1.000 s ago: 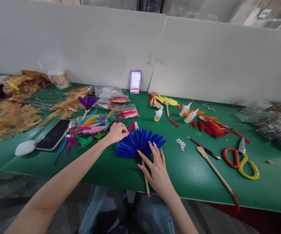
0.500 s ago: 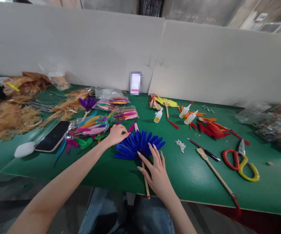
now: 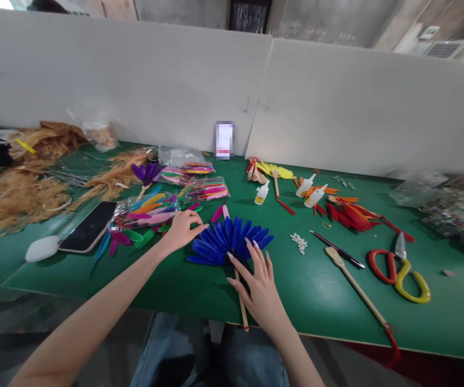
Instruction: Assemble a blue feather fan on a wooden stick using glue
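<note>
A fan of blue feathers on a thin wooden handle lies flat near the table's front edge. My right hand rests on its right side, fingers spread, with fingertips on the feathers and thumb beside the handle. At the fan's upper left edge is my left hand, thumb and index finger drawn together by the feather tips. Whatever may be between those fingers is too small to make out. Magenta feathers and a pale pink piece lie just behind the fan.
Bagged coloured feathers and a phone lie left. Behind stand glue bottles and a yellow feather fan. To the right are white beads, a pen, a wooden stick and scissors.
My left hand has moved left and slightly toward me, from above the fan to its upper left edge. My right hand and the fan stay in place.
</note>
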A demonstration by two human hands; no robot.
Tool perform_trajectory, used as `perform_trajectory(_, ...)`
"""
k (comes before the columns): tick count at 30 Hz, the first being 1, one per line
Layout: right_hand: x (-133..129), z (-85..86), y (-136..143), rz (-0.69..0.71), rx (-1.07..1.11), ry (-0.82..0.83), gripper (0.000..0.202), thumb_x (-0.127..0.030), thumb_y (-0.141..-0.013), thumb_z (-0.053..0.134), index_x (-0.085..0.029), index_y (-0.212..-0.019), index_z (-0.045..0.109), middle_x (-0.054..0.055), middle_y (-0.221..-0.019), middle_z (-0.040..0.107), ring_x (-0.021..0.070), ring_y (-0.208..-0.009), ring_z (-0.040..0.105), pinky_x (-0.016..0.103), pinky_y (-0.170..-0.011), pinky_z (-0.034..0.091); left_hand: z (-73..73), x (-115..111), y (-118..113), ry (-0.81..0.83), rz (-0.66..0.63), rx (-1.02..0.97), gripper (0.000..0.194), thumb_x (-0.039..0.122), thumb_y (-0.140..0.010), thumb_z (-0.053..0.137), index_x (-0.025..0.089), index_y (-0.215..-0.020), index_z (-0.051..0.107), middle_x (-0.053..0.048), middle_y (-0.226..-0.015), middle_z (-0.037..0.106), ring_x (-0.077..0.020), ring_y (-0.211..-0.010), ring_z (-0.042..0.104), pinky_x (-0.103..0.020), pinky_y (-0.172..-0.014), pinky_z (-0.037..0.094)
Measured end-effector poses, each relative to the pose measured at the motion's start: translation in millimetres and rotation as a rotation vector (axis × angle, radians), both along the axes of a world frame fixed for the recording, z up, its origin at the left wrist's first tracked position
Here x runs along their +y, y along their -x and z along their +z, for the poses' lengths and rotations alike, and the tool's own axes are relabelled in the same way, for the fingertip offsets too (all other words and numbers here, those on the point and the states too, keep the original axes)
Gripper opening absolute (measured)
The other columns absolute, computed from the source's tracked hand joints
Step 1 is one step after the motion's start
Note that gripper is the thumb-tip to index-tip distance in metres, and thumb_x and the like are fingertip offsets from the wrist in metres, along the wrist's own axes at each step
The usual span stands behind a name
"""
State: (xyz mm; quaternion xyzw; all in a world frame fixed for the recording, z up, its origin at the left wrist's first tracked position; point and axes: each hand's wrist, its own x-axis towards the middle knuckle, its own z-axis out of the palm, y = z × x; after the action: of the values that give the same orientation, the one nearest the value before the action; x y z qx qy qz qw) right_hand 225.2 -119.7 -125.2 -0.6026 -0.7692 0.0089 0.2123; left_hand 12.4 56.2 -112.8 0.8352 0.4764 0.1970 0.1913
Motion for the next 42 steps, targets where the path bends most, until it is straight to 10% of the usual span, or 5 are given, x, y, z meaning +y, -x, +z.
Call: perform_trajectory(42, -3.5, 1.4, 1.2, -0.069, 0.055, -0.023, 0.053, -0.034, -0.094, 0.044, -0.029, -0.145, 0.029, 0.01, -0.155, 0.014, 0.0298, -0.143, 0.013, 0.057, -0.109, 0.027, 10.4, -17.9, 0.8, -0.103, -0.003, -0.198, 0.024, 0.041, -0.084, 0.056, 0.021, -0.072, 0.063, -0.005, -0.099, 0.062, -0.024, -0.099, 0.054, -0.046, -0.096, 0.033)
